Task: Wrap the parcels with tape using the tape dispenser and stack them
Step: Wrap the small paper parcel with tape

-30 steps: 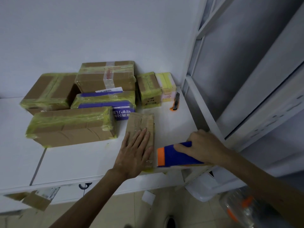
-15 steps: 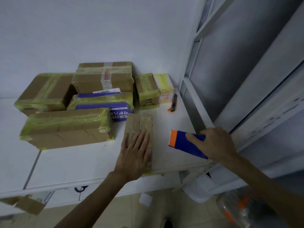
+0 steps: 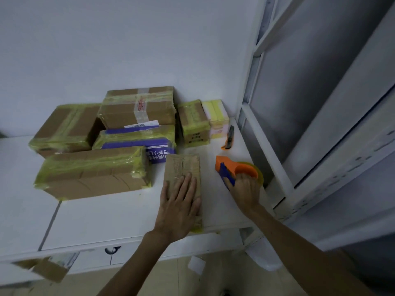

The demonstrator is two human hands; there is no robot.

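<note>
1 parcel (image 3: 183,167) — left hand (image 3: 179,208) atop

Left grip (image 3: 179,207) lies flat on a thin cardboard parcel (image 3: 183,167) on the tabletop (image 3: 106,218). Right grip (image 3: 245,193), just beside it, clasps the tape dispenser (image 3: 239,167). Wrapped parcels (image 3: 92,174) lie beyond.

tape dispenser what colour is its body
The tape dispenser is orange with a blue part; the head view, the only one, shows it.
</note>
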